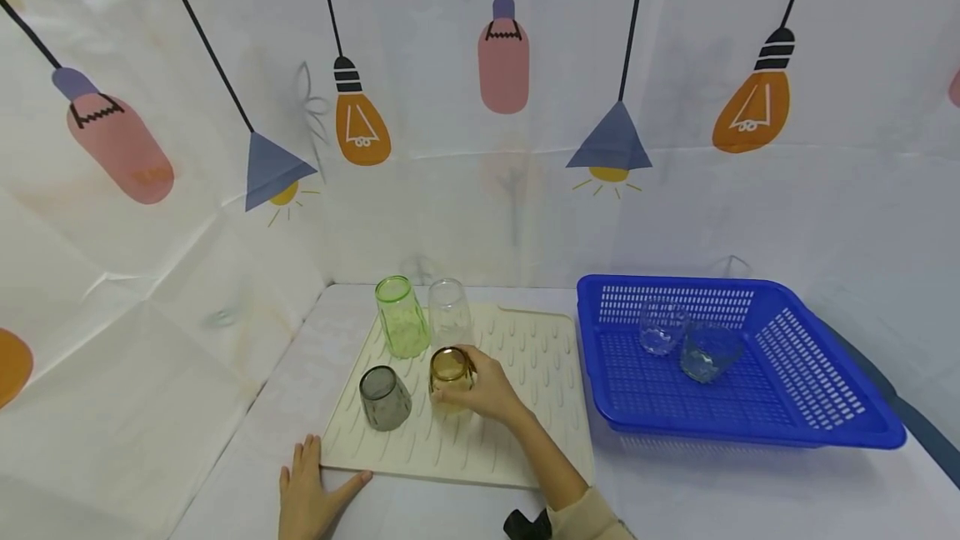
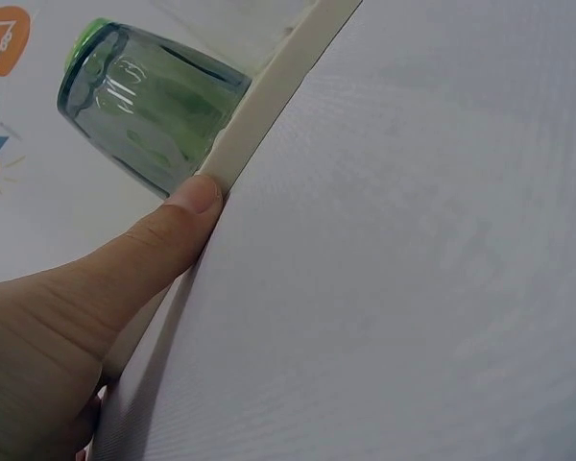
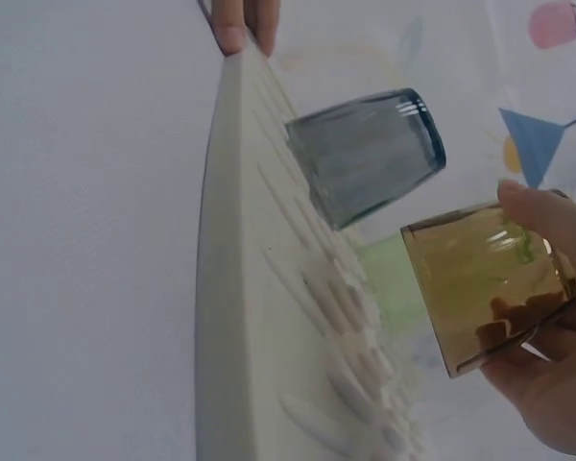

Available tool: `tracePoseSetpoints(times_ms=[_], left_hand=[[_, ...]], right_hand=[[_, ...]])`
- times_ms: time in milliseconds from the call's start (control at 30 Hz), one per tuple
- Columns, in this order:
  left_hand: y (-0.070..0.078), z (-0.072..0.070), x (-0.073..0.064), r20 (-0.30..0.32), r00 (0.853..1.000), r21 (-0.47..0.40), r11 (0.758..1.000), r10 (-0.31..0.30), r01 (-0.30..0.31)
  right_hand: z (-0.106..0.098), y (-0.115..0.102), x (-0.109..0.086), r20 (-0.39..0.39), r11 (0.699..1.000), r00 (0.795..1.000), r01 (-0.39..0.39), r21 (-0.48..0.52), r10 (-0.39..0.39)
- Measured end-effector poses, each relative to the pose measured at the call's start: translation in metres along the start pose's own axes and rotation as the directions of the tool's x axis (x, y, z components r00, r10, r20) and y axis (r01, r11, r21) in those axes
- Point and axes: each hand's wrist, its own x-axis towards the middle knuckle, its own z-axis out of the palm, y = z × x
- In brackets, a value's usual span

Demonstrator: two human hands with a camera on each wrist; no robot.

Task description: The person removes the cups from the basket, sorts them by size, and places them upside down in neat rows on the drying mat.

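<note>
My right hand [image 1: 491, 390] grips an amber glass [image 1: 450, 367] by its sides, thumb and fingers on opposite sides. In the right wrist view the amber glass [image 3: 466, 288] hangs a little above the cream drying mat [image 1: 532, 415], wide end down. A grey glass [image 1: 386, 402] stands upside down on the mat to its left. Behind these are a tall green glass [image 1: 403, 319] and a clear glass [image 1: 450, 315]. At the mat's front left corner my left hand [image 1: 309, 494] lies with fingers spread, its thumb [image 2: 187, 206] touching the mat's edge.
Right of the mat stands a blue slotted basket [image 1: 750, 432] with two clear glasses, one [image 1: 663, 330] beside the other [image 1: 707, 354]. A white sheet printed with lamps [image 1: 420, 215] hangs behind. A black object [image 1: 527, 525] shows near my right sleeve.
</note>
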Motion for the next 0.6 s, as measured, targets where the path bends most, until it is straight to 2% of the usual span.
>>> tracePoseSetpoints(times_ms=[167, 400, 600], left_hand=[[0.001, -0.001, 0.000, 0.014, 1.000, 0.013, 1.000, -0.010, 0.010], [0.000, 0.000, 0.000, -0.004, 1.000, 0.006, 1.000, -0.003, 0.003], [0.000, 0.000, 0.001, 0.007, 1.000, 0.012, 1.000, -0.010, 0.010]], right_hand=[[0.006, 0.000, -0.006, 0.051, 0.999, 0.998, 0.040, 0.006, -0.040], [0.016, 0.002, -0.013, 0.090, 0.999, 0.995, 0.040, -0.012, -0.039], [0.025, 0.007, -0.017, 0.108, 0.998, 0.993, 0.050, -0.034, -0.046]])
